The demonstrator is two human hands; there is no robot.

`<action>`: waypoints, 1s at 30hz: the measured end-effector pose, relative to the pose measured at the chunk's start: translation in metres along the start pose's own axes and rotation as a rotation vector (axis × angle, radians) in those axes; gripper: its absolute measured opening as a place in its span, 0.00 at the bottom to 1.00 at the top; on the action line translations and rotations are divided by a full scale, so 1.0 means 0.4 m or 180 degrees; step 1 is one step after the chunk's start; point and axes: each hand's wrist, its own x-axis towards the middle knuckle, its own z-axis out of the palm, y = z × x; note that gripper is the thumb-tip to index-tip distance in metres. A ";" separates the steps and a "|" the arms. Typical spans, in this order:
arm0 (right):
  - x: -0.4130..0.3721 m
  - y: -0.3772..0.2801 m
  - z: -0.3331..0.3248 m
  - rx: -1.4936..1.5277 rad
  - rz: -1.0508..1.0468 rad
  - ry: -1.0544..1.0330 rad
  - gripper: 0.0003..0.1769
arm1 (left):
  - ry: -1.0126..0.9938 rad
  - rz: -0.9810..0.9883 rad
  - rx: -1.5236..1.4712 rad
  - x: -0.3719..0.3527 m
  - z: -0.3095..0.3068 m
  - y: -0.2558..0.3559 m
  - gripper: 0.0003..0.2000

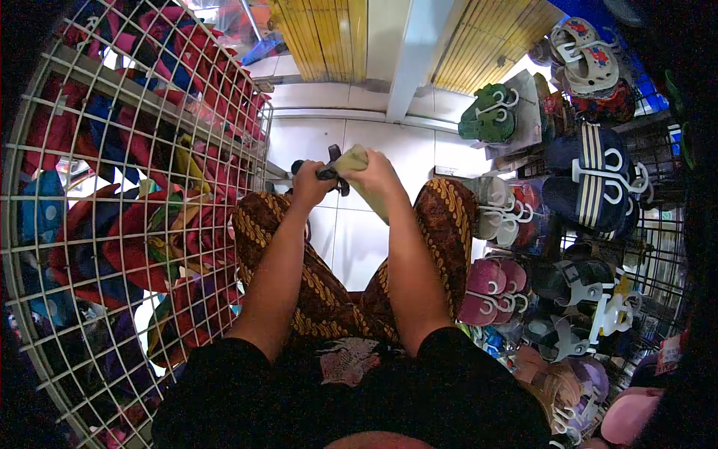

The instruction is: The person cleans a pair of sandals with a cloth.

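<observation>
My left hand (309, 187) is closed around a dark object with strap-like parts (333, 172), whose exact kind I cannot make out. A pale yellow-green cloth (351, 159) is gripped in my right hand (378, 178), and its loose end hangs below the palm. The cloth touches the upper end of the dark object. Both hands are close together between my knees, above the white tiled floor (340, 247). Patterned brown trousers (441, 232) cover my bent legs on either side.
A white wire grid (112, 217) with colourful goods behind it stands close on my left. To my right hang several sandals, including navy striped slides (591, 176), green ones (490, 116) and pink ones (490, 292). Ahead are a white frame post (419, 60) and yellow bamboo-like blinds (321, 37).
</observation>
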 end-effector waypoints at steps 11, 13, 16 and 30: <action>0.003 -0.001 -0.016 -0.0171 0.0368 0.0335 0.28 | -0.0733 -0.0433 -0.0960 0.023 0.045 -0.045 0.18; -0.009 -0.001 -0.015 -0.0285 0.0068 -0.0067 0.24 | -0.0212 0.0024 -0.0191 -0.002 0.016 -0.011 0.17; 0.003 0.015 0.011 -0.0475 0.0326 0.0477 0.24 | -0.0779 0.0560 0.0108 -0.016 0.024 -0.008 0.19; 0.004 -0.024 -0.001 -0.0245 0.0603 -0.0036 0.36 | -0.0308 -0.0575 -0.0185 -0.009 0.025 0.009 0.19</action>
